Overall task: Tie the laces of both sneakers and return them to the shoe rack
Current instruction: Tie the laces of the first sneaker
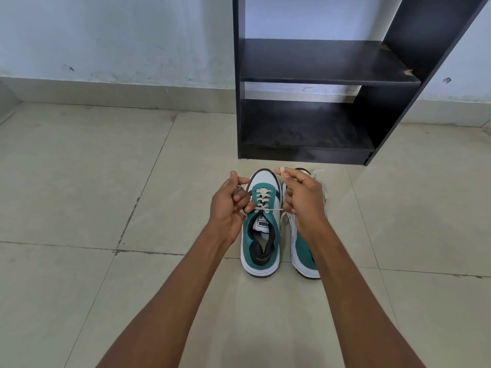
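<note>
Your left hand [229, 205] and right hand [300, 195] each pinch a lace [268, 209] end, stretched crosswise over the left sneaker [261, 229], mid-frame.

Under me: beige floor tiles [79, 195], dark chipped grout. Ahead: scuffed pale blue wall [114, 35], grey skirting [119, 92].

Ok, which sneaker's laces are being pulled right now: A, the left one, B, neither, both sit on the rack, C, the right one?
A: the left hand and right hand pull the lace taut across the left sneaker; the right sneaker lies untied beside it.
</note>
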